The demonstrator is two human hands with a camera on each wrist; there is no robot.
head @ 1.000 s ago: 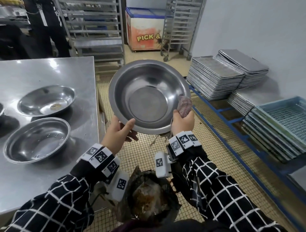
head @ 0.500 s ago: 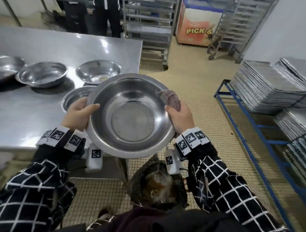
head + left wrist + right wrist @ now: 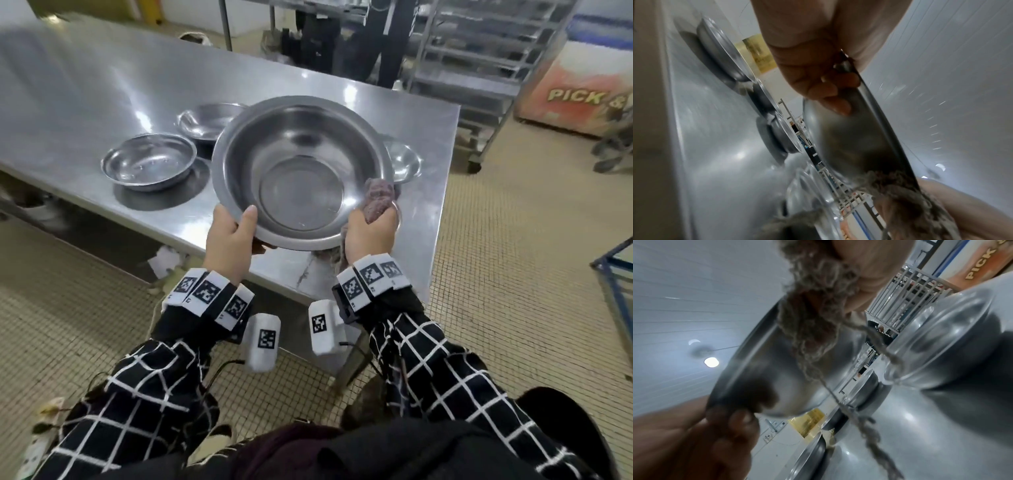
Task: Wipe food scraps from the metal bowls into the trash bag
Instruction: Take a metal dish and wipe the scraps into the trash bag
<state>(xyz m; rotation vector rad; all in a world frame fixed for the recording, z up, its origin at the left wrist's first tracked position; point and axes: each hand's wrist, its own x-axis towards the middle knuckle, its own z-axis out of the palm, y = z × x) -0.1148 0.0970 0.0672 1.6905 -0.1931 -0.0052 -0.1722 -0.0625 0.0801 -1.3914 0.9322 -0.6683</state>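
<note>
A left hand (image 3: 230, 236) gripped the rim of a large metal bowl (image 3: 301, 171) above a steel table (image 3: 85, 96); the right hand (image 3: 371, 229) pinched a rag (image 3: 378, 195) against the rim.

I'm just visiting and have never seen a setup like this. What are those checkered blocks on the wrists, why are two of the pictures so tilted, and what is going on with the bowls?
No robot here: a person wears three cameras. The head view looks down at both hands; the checkered blocks are marker bands on the wrists, with a small camera under each. Those give the two tilted pictures, looking along each hand from below.

The left hand grips the rim of a large metal bowl, thumb inside, fingers underneath. The right hand holds the opposite rim together with a purplish cloth. The bowl is held above the steel table; its inside looks clean.

On the table stand more bowls: a shallow one at the left, another behind it, and one partly hidden at the right.
</note>
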